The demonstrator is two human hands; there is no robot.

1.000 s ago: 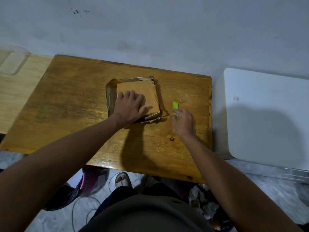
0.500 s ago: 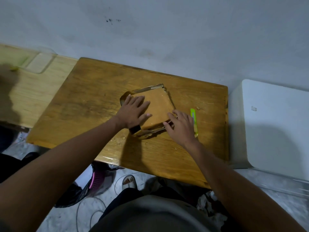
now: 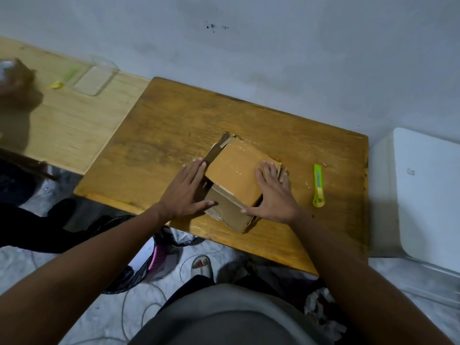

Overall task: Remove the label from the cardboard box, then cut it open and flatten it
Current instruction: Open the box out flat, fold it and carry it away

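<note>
The brown cardboard box (image 3: 234, 170), partly collapsed and covered in glossy tape, lies turned at an angle on the dark wooden table (image 3: 174, 135). My left hand (image 3: 185, 192) presses flat against the box's left side, thumb at its lower front flap. My right hand (image 3: 273, 195) rests on the box's right edge, with its thumb on the same flap. The box is held between both hands. A green utility knife (image 3: 318, 186) lies on the table to the right of my right hand, apart from it. No label is visible on the box.
A white appliance (image 3: 418, 190) stands against the table's right edge. On the left, a lighter wooden surface (image 3: 67, 125) holds a clear plastic container (image 3: 93, 79); another person's hand (image 3: 12, 78) shows there, blurred. Shoes (image 3: 154, 260) and cables lie on the floor below.
My right hand let go of the green knife and moved left onto the box's right edge. My left hand slid from the box's top to its left side. The box turned.
</note>
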